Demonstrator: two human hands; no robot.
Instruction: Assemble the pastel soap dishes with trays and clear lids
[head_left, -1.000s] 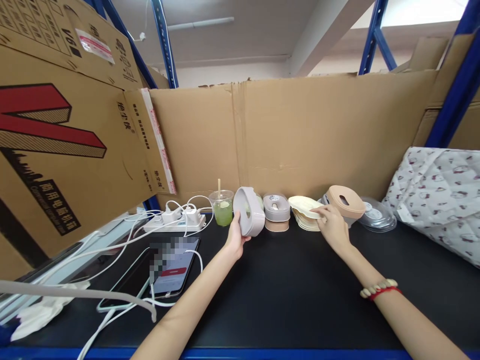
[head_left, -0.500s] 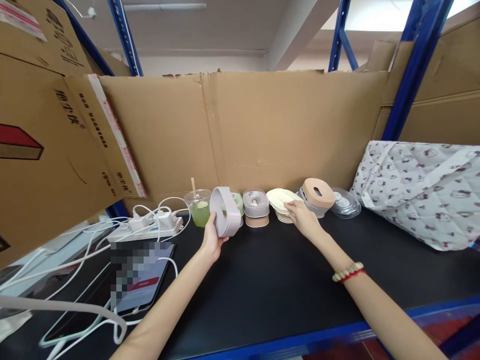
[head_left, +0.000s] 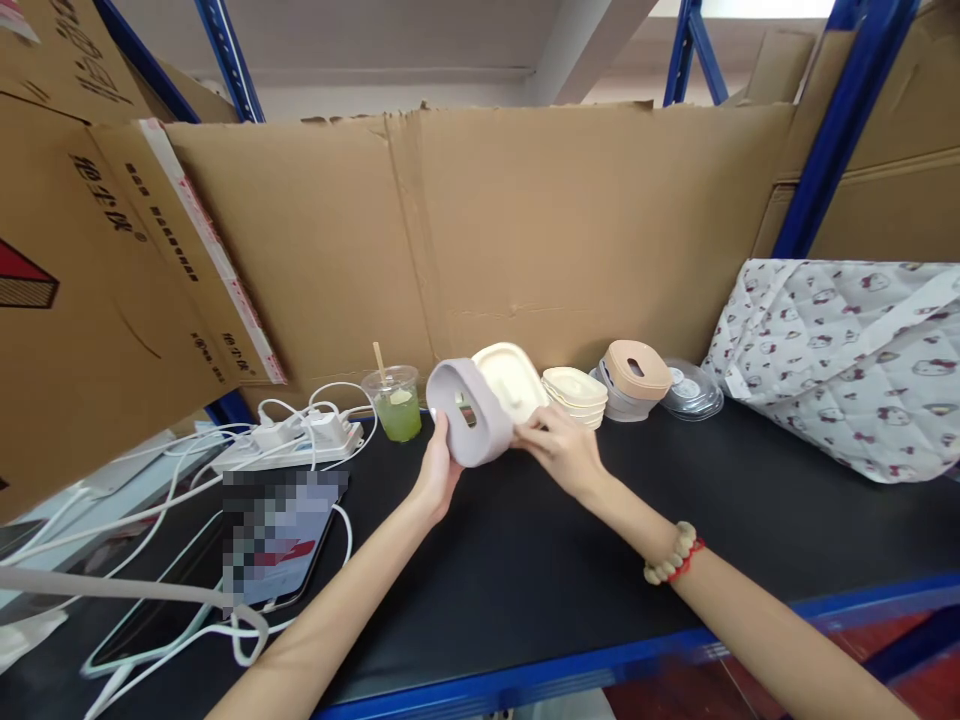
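I have the light purple tub (head_left: 491,425) up above the table (head_left: 570,580), near its back edge and left of the middle. My left hand (head_left: 437,470) is closed on its left side, with the thumb at the rim. The tub is tipped over, so its open side looks to the left, and I can see a long hole in it. The cream lid (head_left: 512,378) is up in the air too, just behind the tub and to its right. My right hand (head_left: 559,450) pinches the low edge of this lid, close to the tub's right side. I can't tell if the lid and the tub touch.

Along the back edge, right of the lid, sits a pile of cream lids (head_left: 574,390). Next come grey tubs (head_left: 626,403) with a peach tub (head_left: 637,370) tilted on top, then some clear lids (head_left: 694,390). A big white bag (head_left: 862,370) fills the back right corner. Left of my purple tub is a cup of green drink (head_left: 400,412) with a straw. Farther left are a white power strip (head_left: 285,450) full of plugs and a lit phone (head_left: 296,555).
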